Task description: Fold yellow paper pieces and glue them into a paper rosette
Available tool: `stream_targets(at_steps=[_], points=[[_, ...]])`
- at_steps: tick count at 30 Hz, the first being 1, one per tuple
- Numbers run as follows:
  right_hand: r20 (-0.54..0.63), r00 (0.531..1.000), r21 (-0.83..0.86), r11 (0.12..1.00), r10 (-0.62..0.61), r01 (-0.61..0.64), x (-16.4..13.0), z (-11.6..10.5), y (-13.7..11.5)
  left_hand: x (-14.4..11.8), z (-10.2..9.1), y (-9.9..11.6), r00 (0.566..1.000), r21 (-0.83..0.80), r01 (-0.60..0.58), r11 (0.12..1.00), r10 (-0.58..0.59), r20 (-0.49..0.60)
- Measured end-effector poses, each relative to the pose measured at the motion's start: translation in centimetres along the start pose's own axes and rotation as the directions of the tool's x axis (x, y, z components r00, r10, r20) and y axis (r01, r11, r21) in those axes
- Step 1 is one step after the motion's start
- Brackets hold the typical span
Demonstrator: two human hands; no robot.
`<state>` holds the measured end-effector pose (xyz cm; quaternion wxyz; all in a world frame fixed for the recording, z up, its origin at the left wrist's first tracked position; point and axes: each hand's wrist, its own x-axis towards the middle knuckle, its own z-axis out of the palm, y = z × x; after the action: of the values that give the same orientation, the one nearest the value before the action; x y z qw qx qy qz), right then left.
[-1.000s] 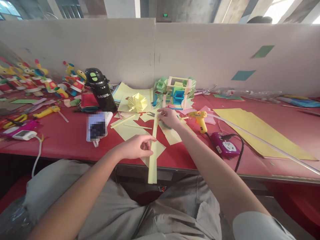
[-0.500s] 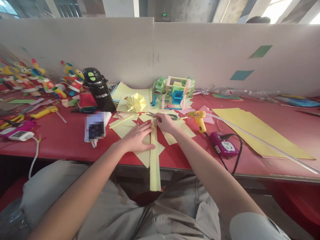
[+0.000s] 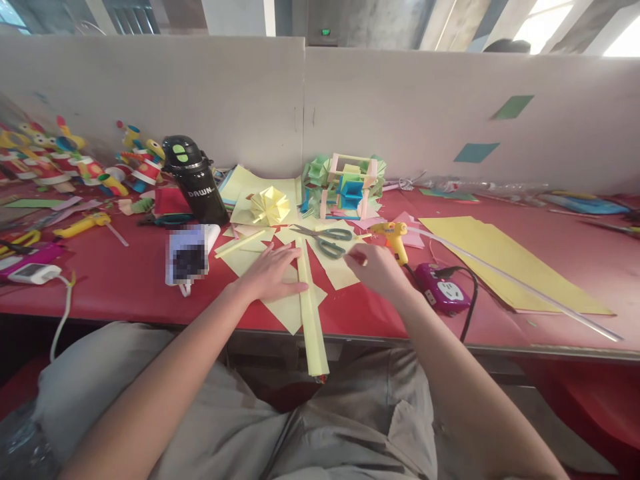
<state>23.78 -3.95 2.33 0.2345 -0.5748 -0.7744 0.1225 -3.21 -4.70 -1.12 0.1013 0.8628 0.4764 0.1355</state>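
Observation:
My left hand (image 3: 273,272) lies spread over a long folded strip of pale yellow paper (image 3: 312,327), pressing its upper part against the table. The strip's lower end hangs over the table's front edge. To the right, my right hand (image 3: 373,265) is off the strip with its fingers curled together; what they hold, if anything, is hidden. Green-handled scissors (image 3: 330,248) lie just left of those fingers, blades slightly apart. Loose pale yellow paper pieces (image 3: 343,270) spread under and around both hands. A folded yellow paper rosette (image 3: 270,205) sits behind my left hand.
A yellow glue gun (image 3: 395,240) and a purple socket block (image 3: 445,290) with a cable stand right of my right hand. Leftward are a black bottle (image 3: 200,190) and a blurred-out device (image 3: 187,257). Yellow sheets (image 3: 505,267) lie far right; a paper construction (image 3: 350,190) stands behind.
My right hand has left the strip's upper end and moved right, uncovering the scissors. The strip's lower end has swung slightly right. My left hand stays on the paper.

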Motion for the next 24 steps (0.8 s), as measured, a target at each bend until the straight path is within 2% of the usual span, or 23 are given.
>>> stream_targets(at_steps=[2, 4, 6, 8, 12, 17, 21, 24], points=[[-0.031, 0.994, -0.087, 0.99, 0.109, -0.111, -1.9, -1.2, 1.7, 0.0, 0.2, 0.0, 1.0, 0.002, 0.007, 1.0, -0.007, -0.002], [-0.117, 0.973, -0.159, 0.963, 0.199, -0.217, -3.4, -2.0, 3.3, 0.0, 0.2, 0.0, 1.0, 0.008, 0.006, 1.0, -0.006, -0.001], [-0.211, 0.951, -0.21, 0.939, 0.227, -0.271, -4.1, -2.3, 4.4, 0.1, 0.3, -0.1, 1.0, 0.014, 0.007, 1.0, -0.007, 0.0], [-0.257, 0.94, -0.242, 0.926, 0.226, -0.289, -3.8, -2.3, 5.2, 0.1, 0.3, -0.1, 1.0, 0.016, 0.01, 1.0, -0.01, 0.0], [-0.207, 0.937, -0.25, 0.91, 0.283, -0.33, -1.3, -2.2, 5.9, 0.1, 0.5, -0.4, 1.0, 0.01, 0.014, 1.0, -0.014, -0.006], [-0.092, 0.894, -0.197, 0.872, 0.438, -0.447, 1.5, -2.3, 6.0, 0.1, 0.6, -0.4, 1.0, 0.022, 0.012, 1.0, -0.012, -0.007], [-0.164, 0.882, -0.094, 0.883, 0.443, -0.461, 2.0, -2.3, 6.6, 0.1, 0.4, -0.1, 1.0, 0.017, 0.016, 1.0, -0.016, -0.006], [-0.227, 0.919, 0.132, 0.945, 0.321, -0.298, 2.3, -1.6, 7.2, 0.0, 0.3, 0.0, 1.0, 0.008, 0.023, 1.0, -0.023, -0.012]])
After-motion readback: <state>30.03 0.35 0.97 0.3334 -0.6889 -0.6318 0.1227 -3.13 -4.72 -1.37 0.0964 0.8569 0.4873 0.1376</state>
